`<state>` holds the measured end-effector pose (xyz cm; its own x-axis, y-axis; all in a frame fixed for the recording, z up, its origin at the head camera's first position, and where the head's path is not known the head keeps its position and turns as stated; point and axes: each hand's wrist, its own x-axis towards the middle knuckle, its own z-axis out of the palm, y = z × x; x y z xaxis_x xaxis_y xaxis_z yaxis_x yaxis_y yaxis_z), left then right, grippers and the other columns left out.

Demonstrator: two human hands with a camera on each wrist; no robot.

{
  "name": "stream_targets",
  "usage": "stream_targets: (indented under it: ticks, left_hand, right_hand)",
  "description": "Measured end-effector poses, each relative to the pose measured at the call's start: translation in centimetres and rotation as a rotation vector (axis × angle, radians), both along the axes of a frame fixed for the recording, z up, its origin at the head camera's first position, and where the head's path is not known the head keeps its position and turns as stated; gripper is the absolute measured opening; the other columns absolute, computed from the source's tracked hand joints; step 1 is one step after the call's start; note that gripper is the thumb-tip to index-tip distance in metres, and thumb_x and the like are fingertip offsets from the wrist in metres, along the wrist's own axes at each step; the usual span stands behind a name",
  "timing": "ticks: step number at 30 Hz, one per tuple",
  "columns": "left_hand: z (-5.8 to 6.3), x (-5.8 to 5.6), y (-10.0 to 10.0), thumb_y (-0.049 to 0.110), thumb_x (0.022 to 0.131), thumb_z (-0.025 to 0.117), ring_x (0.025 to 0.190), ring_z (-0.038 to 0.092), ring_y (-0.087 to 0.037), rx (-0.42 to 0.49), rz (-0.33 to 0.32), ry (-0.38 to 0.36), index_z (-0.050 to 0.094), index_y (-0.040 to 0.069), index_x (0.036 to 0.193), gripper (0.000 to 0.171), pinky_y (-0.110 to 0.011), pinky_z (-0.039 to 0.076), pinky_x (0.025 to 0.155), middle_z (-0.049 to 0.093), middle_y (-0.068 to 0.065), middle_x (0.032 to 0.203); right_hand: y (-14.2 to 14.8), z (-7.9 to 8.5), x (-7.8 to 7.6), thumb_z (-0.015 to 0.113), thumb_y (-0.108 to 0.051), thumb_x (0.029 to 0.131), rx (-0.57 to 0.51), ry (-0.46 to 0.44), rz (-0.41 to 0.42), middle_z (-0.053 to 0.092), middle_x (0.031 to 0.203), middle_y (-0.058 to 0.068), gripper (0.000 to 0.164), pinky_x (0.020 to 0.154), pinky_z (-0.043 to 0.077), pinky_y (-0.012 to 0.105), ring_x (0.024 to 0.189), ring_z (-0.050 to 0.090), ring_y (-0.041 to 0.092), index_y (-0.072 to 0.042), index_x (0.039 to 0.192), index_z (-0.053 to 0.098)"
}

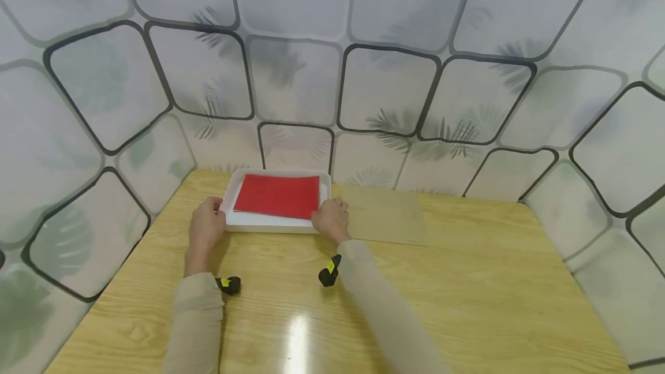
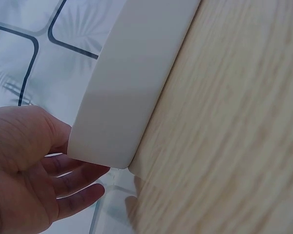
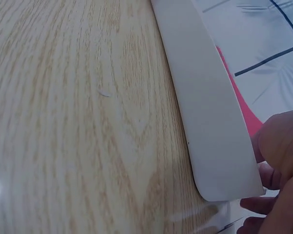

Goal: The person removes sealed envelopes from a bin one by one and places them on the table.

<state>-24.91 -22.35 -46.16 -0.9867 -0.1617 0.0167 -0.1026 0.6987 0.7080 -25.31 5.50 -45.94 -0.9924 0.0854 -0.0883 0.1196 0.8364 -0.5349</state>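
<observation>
Gripping a white tray [image 1: 270, 228] by its two ends, the person has it just below the middle of the head frame, left of centre, on the wooden tabletop [image 1: 467, 281]. A red sheet [image 1: 277, 196] lies in the tray, slightly askew. The left hand [image 1: 205, 224] pinches the near corner at the tray's left end; in the left wrist view its thumb meets the wall while the other fingers [image 2: 80, 199] reach behind the end, a little apart from one another. The right hand [image 1: 331, 217] pinches the opposite end, its fingers bent around the outside of the near corner at the lower right of the right wrist view. Whether its thumb also presses the red sheet's corner cannot be told.

The step in hand seems to be positioning or steadying the tray: both wrist views show its lower edge along the tabletop. A thin, flat sheet [image 1: 387, 215] lies just right of the tray, at the centre right of the head frame. The next move, as judged here, calls for both hands working evenly: level if the tray is shifted, or releasing gently if its place is right.
</observation>
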Motion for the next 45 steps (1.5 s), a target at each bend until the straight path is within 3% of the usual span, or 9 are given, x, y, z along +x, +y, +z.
stream_targets:
  ticks: [10,12,15,20,24,29,36,45]
  left_hand:
    - [0.2,0.0,0.1,0.005,0.098,0.038,0.125,0.050,-0.043,0.015,-0.008,-0.036,0.045,-0.008,0.139,0.043,-0.055,0.043,0.102,0.051,-0.030,0.137]
    - [0.2,0.0,0.1,0.005,0.099,0.038,0.125,0.050,-0.043,0.017,-0.006,-0.045,0.045,-0.008,0.139,0.043,-0.055,0.043,0.102,0.050,-0.030,0.138]
    - [0.2,0.0,0.2,0.005,0.099,0.038,0.125,0.050,-0.042,0.015,-0.001,-0.044,0.045,-0.008,0.140,0.043,-0.055,0.043,0.103,0.050,-0.030,0.138]
    - [0.0,0.0,0.1,0.005,0.099,0.037,0.126,0.050,-0.042,0.019,0.006,-0.041,0.044,-0.007,0.140,0.044,-0.055,0.042,0.104,0.050,-0.029,0.139]
    - [-0.1,0.1,0.1,0.004,0.098,0.037,0.125,0.051,-0.043,0.011,0.012,-0.025,0.045,-0.007,0.140,0.044,-0.056,0.042,0.102,0.050,-0.030,0.138]
    - [-0.1,0.1,0.0,0.004,0.098,0.038,0.121,0.052,-0.043,0.006,0.009,-0.020,0.045,-0.007,0.140,0.044,-0.056,0.044,0.099,0.051,-0.030,0.136]
    - [-0.1,0.2,0.0,0.004,0.099,0.038,0.121,0.052,-0.043,0.010,0.011,-0.035,0.043,-0.007,0.141,0.044,-0.055,0.044,0.099,0.050,-0.031,0.137]
    - [0.1,0.1,0.1,0.006,0.099,0.037,0.119,0.052,-0.042,0.016,0.016,-0.050,0.043,-0.006,0.141,0.044,-0.056,0.045,0.099,0.051,-0.031,0.135]
  right_hand:
    - [0.6,0.2,0.7,0.057,-0.014,0.094,-0.110,0.112,-0.006,0.054,0.125,0.021,0.040,0.102,0.040,0.051,0.121,0.044,0.038,-0.005,0.056,0.053]
    - [0.6,0.0,0.7,0.057,-0.015,0.095,-0.123,0.148,-0.015,0.055,0.126,0.021,0.037,0.103,0.040,0.051,0.123,0.044,0.039,-0.003,0.060,0.061]
    - [0.7,-0.1,0.7,0.059,-0.016,0.094,-0.162,0.230,-0.040,0.057,0.122,0.021,0.028,0.100,0.041,0.050,0.121,0.047,0.038,0.000,0.079,0.075]
    - [1.2,-0.2,0.6,0.058,-0.014,0.094,-0.281,0.354,-0.069,0.069,0.099,0.015,0.023,0.080,0.053,0.041,0.094,0.063,0.031,0.000,0.089,0.076]
    - [1.9,-0.3,0.6,0.056,-0.011,0.094,-0.369,0.407,-0.112,0.071,0.083,0.009,0.020,0.066,0.052,0.034,0.074,0.064,0.022,-0.001,0.092,0.074]
    - [2.9,-0.5,1.0,0.056,-0.008,0.094,-0.484,0.374,-0.148,0.071,0.086,0.011,0.021,0.061,0.051,0.028,0.071,0.064,0.018,0.000,0.105,0.072]
    - [4.1,-0.6,1.5,0.051,-0.006,0.096,-0.687,0.246,-0.161,0.071,0.081,0.020,0.023,0.042,0.046,0.022,0.058,0.069,0.033,0.005,0.112,0.063]
    - [5.6,-0.3,2.2,0.050,-0.001,0.096,-0.830,0.217,-0.221,0.071,0.079,0.026,0.021,0.050,0.058,0.030,0.049,0.067,0.016,0.010,0.111,0.058]
